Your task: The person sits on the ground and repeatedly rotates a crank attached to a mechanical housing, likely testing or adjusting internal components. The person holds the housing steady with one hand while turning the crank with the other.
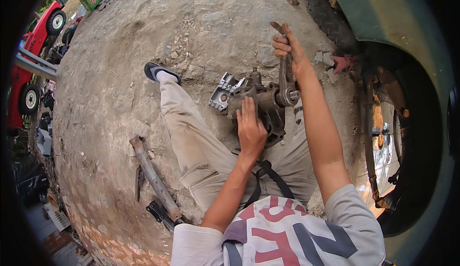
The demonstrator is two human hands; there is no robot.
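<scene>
A greasy dark cast-iron gearbox housing (258,104) sits between my outstretched legs, with a silver ribbed metal part (221,96) against its left side. My left hand (251,127) lies on the housing, fingers stretched out flat. My right hand (292,50) is wrapped round the upper part of a rusty steel lever arm (287,79), whose lower eye sits on the shaft at the housing's right.
A green vehicle body (378,17) with an open wheel arch and a red stand (342,64) are at right. A rusty perforated bar (153,175) lies left of my legs on rough ground (115,74). A red vehicle (31,45) is at far left.
</scene>
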